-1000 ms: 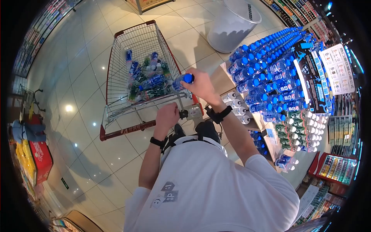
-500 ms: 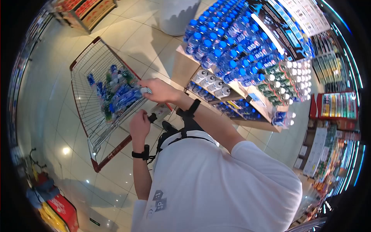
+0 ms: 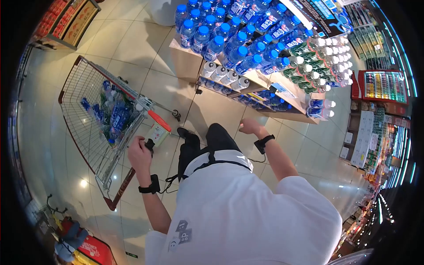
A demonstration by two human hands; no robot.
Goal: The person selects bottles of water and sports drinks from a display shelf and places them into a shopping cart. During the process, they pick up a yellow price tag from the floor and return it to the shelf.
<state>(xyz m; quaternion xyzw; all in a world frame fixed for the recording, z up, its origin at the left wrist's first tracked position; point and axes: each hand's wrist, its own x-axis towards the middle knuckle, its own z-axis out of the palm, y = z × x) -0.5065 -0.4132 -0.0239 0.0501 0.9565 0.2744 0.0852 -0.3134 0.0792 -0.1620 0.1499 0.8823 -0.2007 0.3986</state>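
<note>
My left hand [image 3: 140,155] is closed around the handle [image 3: 126,183] of a wire shopping cart [image 3: 81,134] with red trim. Just beside its fingers, a black fitting and a card holder with a red edge [image 3: 159,128] sit on the handle. Inside the cart lies a heap of plastic bottles [image 3: 115,115], several with blue labels and some green. My right hand [image 3: 251,127] hangs over the floor to the right of my legs, fingers curled, with nothing visible in it. It is apart from both cart and display.
A wooden display [image 3: 187,55] holds rows of blue-capped bottles [image 3: 214,47] and white-capped green bottles [image 3: 307,70]. White-topped bottles [image 3: 224,76] stand on its lower shelf. A crate stand [image 3: 73,26] is at upper left. A person [image 3: 66,247] is at lower left.
My right hand has left the cart, let go of a bottle there and swung right to beside my legs. The cart and my left hand now appear lower and further left; the display appears closer.
</note>
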